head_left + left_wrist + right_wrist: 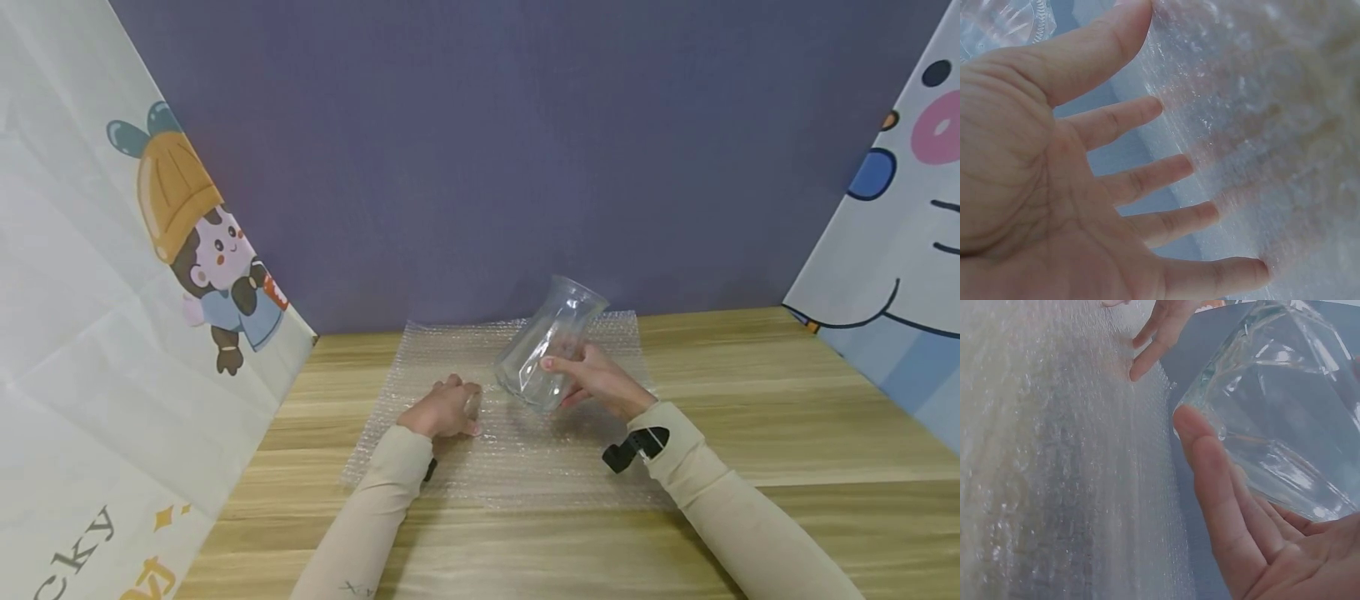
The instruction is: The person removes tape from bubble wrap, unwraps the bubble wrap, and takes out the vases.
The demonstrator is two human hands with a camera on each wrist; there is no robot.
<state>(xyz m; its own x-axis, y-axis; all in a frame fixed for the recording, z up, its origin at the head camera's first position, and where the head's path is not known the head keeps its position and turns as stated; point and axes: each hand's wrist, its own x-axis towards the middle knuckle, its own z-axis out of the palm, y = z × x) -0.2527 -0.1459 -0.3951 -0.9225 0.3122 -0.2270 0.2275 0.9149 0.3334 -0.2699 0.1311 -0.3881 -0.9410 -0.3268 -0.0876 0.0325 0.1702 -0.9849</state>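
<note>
A clear glass vase (534,342) with a flared rim is tilted above a sheet of bubble wrap (517,467), its mouth pointing up and right. My right hand (603,382) grips it near the base; the right wrist view shows the faceted glass (1297,412) against the fingers (1216,481). To the left, my left hand (444,408) rests on the wrap with spread fingers. In the left wrist view the fingertips (1147,107) touch the bubble wrap (1260,125), and part of the vase (1004,28) shows at the top left corner.
The wrap lies on a wood-grain table (750,400). A dark blue-grey panel (480,150) stands behind it. White cartoon-printed sheets flank the left side (67,250) and the right side (915,275).
</note>
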